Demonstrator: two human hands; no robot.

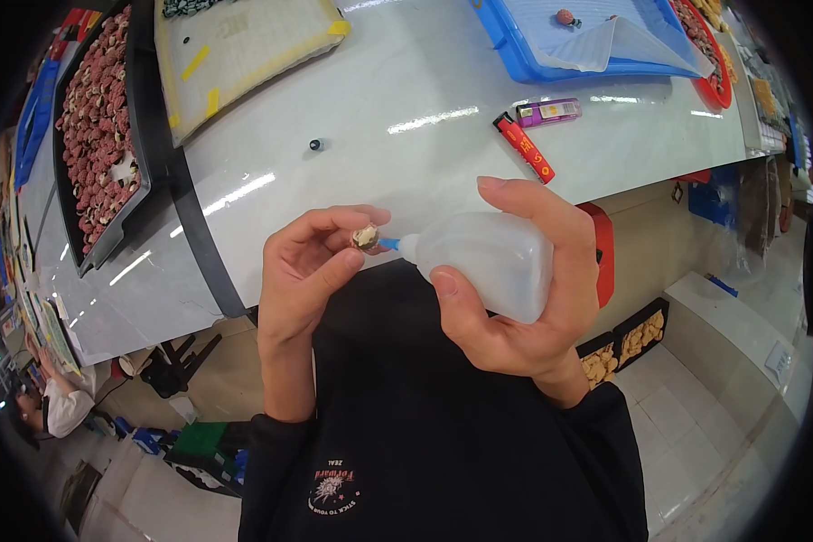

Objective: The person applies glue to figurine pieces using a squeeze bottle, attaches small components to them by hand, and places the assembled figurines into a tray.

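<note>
Between the thumb and fingers of my left hand (303,271) is a small round piece (365,237), cream and dark on the side I see. My right hand (533,280) is wrapped round a translucent white squeeze bottle (492,262), tipped sideways with its nozzle to the left. The blue nozzle tip (388,244) meets or nearly meets the small piece; whether they touch I cannot tell. Both hands are at the table's near edge, in front of my body. Beyond them a tiny dark piece (316,144) stands on the white table (370,117).
A black tray (158,172) full of reddish pieces lies at the left, beside a yellow-taped board (253,63). A red lighter (522,149) and a purple lighter (549,111) lie at the right. Behind them sit a blue tray (596,70) and a red basin (721,90). Another person (63,397) is at far left.
</note>
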